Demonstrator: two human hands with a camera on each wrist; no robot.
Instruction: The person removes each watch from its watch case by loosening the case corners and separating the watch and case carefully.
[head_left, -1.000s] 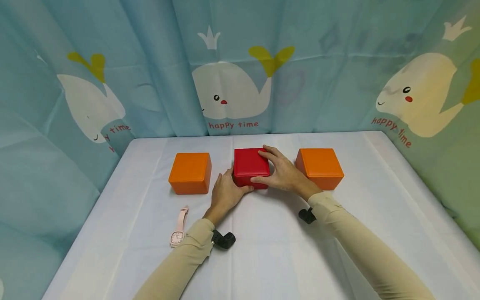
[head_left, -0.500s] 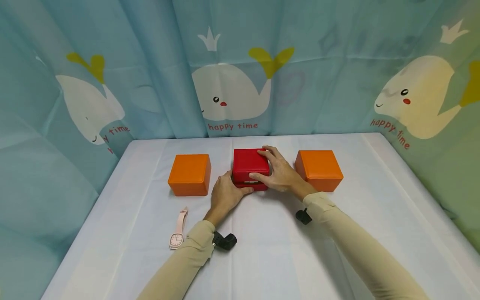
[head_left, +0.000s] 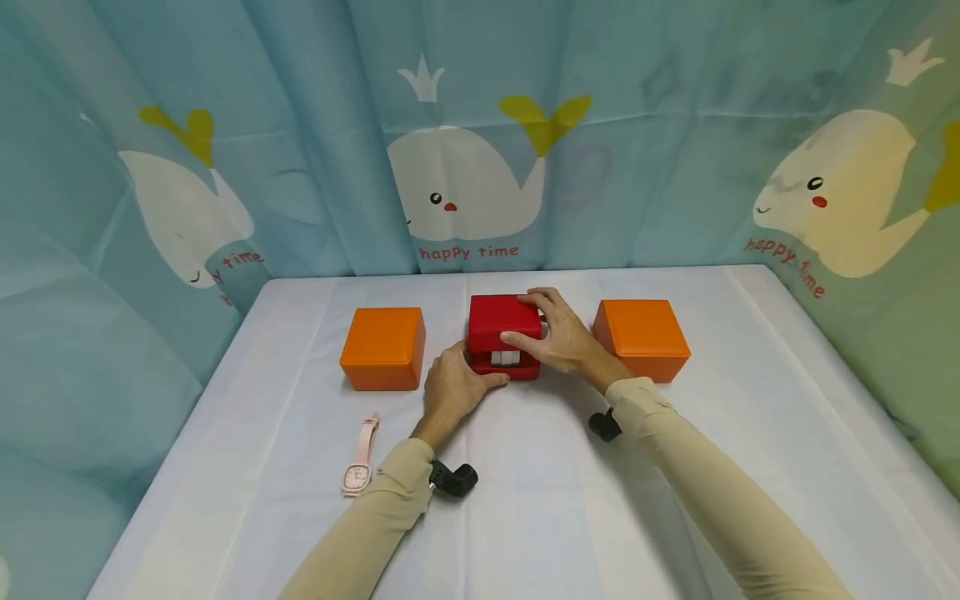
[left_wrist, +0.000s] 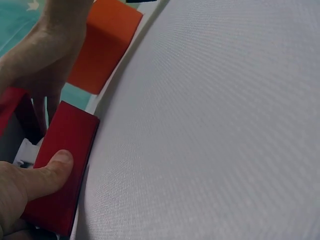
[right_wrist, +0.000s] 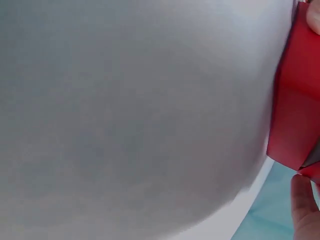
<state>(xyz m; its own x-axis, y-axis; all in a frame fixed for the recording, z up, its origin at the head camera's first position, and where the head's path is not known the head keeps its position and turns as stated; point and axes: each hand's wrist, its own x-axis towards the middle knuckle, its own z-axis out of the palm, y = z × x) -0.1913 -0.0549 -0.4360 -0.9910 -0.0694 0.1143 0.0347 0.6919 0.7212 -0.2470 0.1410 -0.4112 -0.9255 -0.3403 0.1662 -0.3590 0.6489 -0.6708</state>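
Note:
A red box (head_left: pixel 504 322) stands at the back middle of the table, its lid raised at the front so a whitish item (head_left: pixel 506 358) shows in the gap. My left hand (head_left: pixel 453 385) grips the box's lower part at its left front corner. In the left wrist view the thumb presses on the red front wall (left_wrist: pixel 67 135). My right hand (head_left: pixel 564 335) holds the lid by its right side, thumb at the front edge and fingers toward the back. The right wrist view shows the box's side (right_wrist: pixel 295 115) with fingertips (right_wrist: pixel 302 190) at its back corner.
One orange box (head_left: pixel 382 348) stands left of the red box, and another orange box (head_left: pixel 643 340) stands right of it, behind my right wrist. A pink wristwatch (head_left: pixel 360 458) lies beside my left forearm. A whale-print curtain (head_left: pixel 322 150) hangs behind the white table (head_left: pixel 540 517).
The red box was closed a second ago. My right hand has lifted its lid's front edge, widening the gap and exposing the whitish item. My left hand stays on the lower part.

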